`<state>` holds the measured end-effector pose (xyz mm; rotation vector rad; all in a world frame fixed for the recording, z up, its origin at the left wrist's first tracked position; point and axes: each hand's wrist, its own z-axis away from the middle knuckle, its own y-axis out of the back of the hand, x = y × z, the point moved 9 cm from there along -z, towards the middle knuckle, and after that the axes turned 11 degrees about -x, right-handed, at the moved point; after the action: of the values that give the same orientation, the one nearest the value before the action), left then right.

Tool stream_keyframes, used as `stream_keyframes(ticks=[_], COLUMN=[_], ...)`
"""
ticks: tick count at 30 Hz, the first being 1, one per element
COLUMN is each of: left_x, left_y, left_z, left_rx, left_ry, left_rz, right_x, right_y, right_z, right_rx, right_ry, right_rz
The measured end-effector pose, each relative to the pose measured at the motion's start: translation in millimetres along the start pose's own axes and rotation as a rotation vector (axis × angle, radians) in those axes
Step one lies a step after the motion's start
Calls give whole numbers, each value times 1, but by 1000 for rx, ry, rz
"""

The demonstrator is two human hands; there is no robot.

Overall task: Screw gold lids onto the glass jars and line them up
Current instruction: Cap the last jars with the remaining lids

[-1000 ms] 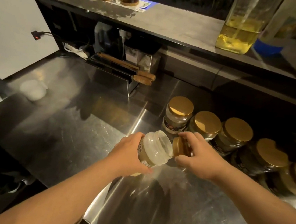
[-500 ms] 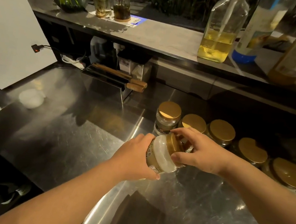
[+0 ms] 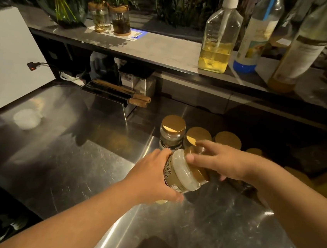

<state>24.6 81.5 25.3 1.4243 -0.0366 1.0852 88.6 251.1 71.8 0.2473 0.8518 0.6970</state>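
Note:
My left hand [image 3: 153,177] grips a glass jar [image 3: 181,175] with a label, tilted on its side above the steel counter [image 3: 73,165]. A gold lid [image 3: 197,168] sits on the jar's mouth, and my right hand [image 3: 221,162] has its fingers closed around that lid. Behind them stands a row of jars with gold lids: the leftmost jar [image 3: 172,134] upright, a second [image 3: 198,136] and a third [image 3: 228,139] to its right. More gold-lidded jars [image 3: 298,176] continue to the right, partly hidden by my right arm.
A knife holder [image 3: 119,97] with wooden handles stands at the back of the counter. A small white dish [image 3: 26,118] lies at the left. The upper shelf [image 3: 156,48] carries a pump bottle [image 3: 217,40], tall bottles [image 3: 257,32] and plant jars [image 3: 109,17]. A white panel [image 3: 6,56] stands at left.
The lid was apart from the jar's mouth a second ago; now it sits on the mouth with my right hand around it. The camera view tipped up, showing more of the shelf.

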Motion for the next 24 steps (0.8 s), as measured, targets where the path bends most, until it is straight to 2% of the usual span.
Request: stream_keyframes(ticks=[2, 4, 11, 15, 17, 20, 22, 24], left_x=[4, 10, 31, 37, 36, 34, 35, 38], left_y=[1, 1, 3, 4, 6, 5, 2, 0], left_z=[-1, -3, -1, 0, 0, 0, 0, 0], left_rx=[-1, -9, 5, -6, -9, -15, -19, -6], left_ry=[6, 1, -29, -41, -37, -28, -30, -38], left_rz=[19, 35, -17, -1, 38, 87, 106, 85], right_x=[-13, -15, -4, 11, 6, -14, -14, -14], right_y=[4, 6, 18, 12, 17, 22, 22, 24], right_z=[15, 25, 30, 36, 40, 53, 56, 55], right_rx=[-62, -85, 87, 37, 11, -64, -90, -31], right_ry=[133, 156, -81, -243, -158, 129, 166, 131], right_rz=[-55, -54, 45, 24, 29, -44, -42, -35])
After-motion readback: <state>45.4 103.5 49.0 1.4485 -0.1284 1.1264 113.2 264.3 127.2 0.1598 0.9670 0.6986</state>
